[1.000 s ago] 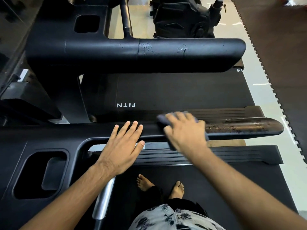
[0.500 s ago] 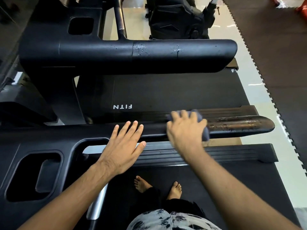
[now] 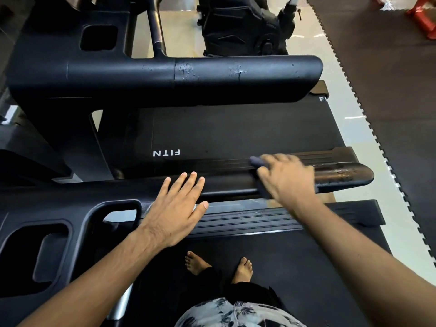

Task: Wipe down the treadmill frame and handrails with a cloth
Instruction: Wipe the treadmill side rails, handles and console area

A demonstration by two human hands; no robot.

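A black treadmill handrail point(image 3: 342, 177) runs left to right in front of me, its right end scuffed and speckled. My right hand point(image 3: 286, 179) presses a dark grey-blue cloth point(image 3: 257, 162) onto the rail, the cloth mostly hidden under the palm and blurred. My left hand point(image 3: 177, 204) lies flat on the same rail further left, fingers spread, holding nothing. I stand barefoot on the treadmill belt point(image 3: 295, 267).
A second treadmill's thick black handrail point(image 3: 212, 79) and its belt marked FITN point(image 3: 236, 131) lie beyond. The console tray point(image 3: 47, 251) with cup holders sits at lower left. Dark puzzle-edge floor mats point(image 3: 401, 90) cover the right; black gym equipment point(image 3: 245, 24) stands at the top.
My right hand has slid the cloth to the right along the handrail. My left hand has stayed flat in the same spot.
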